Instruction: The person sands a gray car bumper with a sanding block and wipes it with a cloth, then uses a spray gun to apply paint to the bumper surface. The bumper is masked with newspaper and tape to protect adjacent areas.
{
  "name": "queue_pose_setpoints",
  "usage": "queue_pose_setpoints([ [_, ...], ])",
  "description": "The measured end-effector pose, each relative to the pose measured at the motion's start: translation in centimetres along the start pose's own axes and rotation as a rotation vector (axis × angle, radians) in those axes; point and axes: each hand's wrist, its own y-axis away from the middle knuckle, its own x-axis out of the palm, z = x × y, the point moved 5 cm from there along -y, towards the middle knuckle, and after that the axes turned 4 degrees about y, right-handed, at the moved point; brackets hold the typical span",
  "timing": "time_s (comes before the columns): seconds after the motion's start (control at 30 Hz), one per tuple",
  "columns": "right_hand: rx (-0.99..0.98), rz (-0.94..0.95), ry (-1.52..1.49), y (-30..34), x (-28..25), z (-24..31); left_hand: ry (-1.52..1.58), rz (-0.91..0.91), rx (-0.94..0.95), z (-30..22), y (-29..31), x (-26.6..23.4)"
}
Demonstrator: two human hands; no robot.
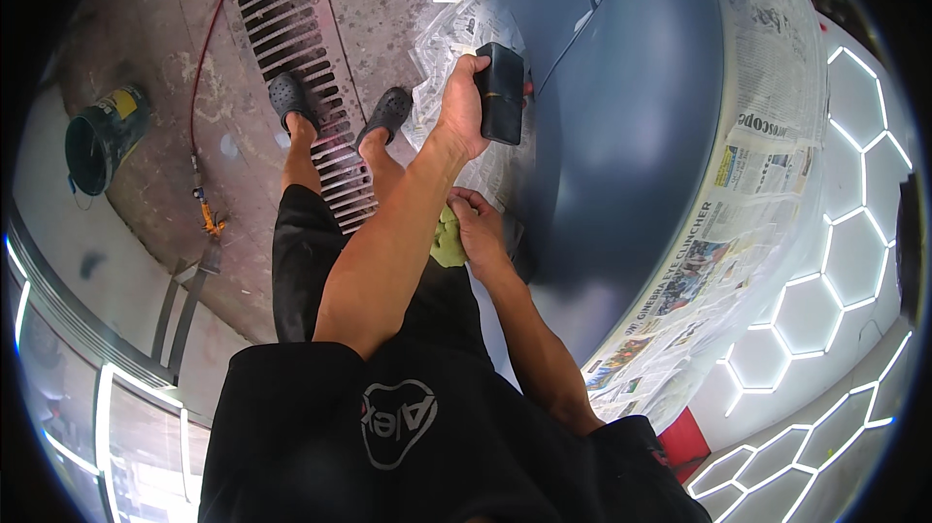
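Observation:
My left hand [464, 108] is stretched forward and grips a black rectangular block [501, 92], which it holds against the grey-blue car body panel [631, 115]. My right hand [481, 230] is lower and closer to me, closed on a yellow-green cloth [448, 240] at the panel's near edge. Newspaper sheets [757, 145] are taped around the panel on the right, and more newspaper [449, 33] covers the part beside my left hand.
My feet in dark clogs [335, 106] stand on a metal floor drain grate [291, 18]. A red hose [204, 57] runs across the concrete floor. A dark bucket [100, 138] stands at the left. Lit hexagon light panels [835, 261] are at the right.

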Motion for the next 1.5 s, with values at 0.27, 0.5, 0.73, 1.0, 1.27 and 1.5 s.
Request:
queue_pose_setpoints([
  [0.27,0.012,0.031,0.113,1.2,-0.2,0.1,0.018,-0.012,0.04,1.4,0.2,0.5],
  [0.5,-0.05,0.027,0.222,0.6,-2.5,-1.1,0.037,-0.019,0.101,2.0,0.5,0.3],
  [0.73,0.012,0.014,0.275,1.8,-3.9,-0.6,0.089,0.02,0.112,1.9,0.4,0.1],
  [1.0,-0.024,0.058,0.285,1.1,-2.5,0.5,-0.162,0.095,0.122,-0.7,1.0,0.9],
  [1.27,-0.059,0.067,0.401,0.6,-2.5,1.1,-0.977,-0.097,0.714,-3.9,-1.5,4.6],
  [1.5,-0.026,0.104,0.431,1.5,-2.5,0.9,-1.062,-0.021,0.844,-1.9,-2.7,5.7],
])
